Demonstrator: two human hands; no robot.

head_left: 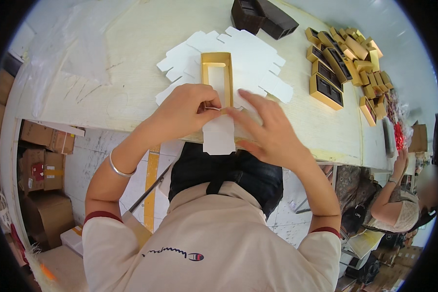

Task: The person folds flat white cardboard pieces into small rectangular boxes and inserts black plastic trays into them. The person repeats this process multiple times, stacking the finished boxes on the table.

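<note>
A small, long gold cardboard box (229, 75), part folded, stands with its walls up at the near edge of the table. Its white end flap (219, 138) hangs out toward me past the table edge. My left hand (187, 109) is closed, thumb and curled fingers pinching the box's near left corner. At the near right corner, my right hand (270, 124) has its fingers spread, with the fingertips by the wall; it is slightly blurred. Under and behind the box lie several flat white box blanks (255, 56) in an overlapping pile.
Dark brown plastic trays (280, 22) sit at the back. Many gold boxes (328, 92), some with dark inserts, are heaped at the right. Clear plastic film (82, 53) lies at the left. Cardboard cartons (46, 168) are stacked below. Another person (396, 204) sits at the far right.
</note>
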